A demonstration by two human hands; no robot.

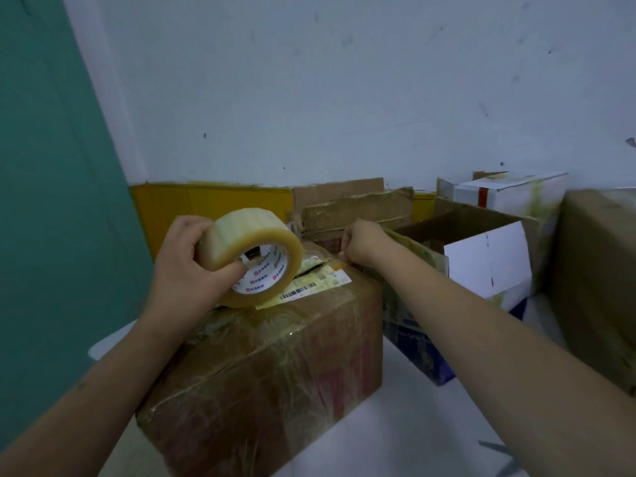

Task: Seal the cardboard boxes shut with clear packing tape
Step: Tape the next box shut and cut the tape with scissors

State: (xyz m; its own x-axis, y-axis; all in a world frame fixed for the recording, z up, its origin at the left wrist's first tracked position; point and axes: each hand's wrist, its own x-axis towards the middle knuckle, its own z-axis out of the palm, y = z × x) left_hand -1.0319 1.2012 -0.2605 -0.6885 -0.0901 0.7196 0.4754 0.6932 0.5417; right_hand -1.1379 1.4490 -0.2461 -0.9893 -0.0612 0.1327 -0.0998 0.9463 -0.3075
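A brown cardboard box [275, 366], wrapped in old clear tape and bearing a barcode label [309, 287], stands in front of me. My left hand [182, 266] grips a large roll of clear packing tape [247, 249], thumb in its core, just above the box's top. A strip of tape runs from the roll across the top seam to the far edge. There my right hand [361, 247] has its fingers curled down on the tape end at the box's far right corner.
Behind the box stand a worn brown carton [358, 208] and yellow cartons [213, 204]. To the right are an open box with a white flap [485, 263], a white box [509, 194] and a tall brown box [599, 270]. A green wall [51, 201] is at the left.
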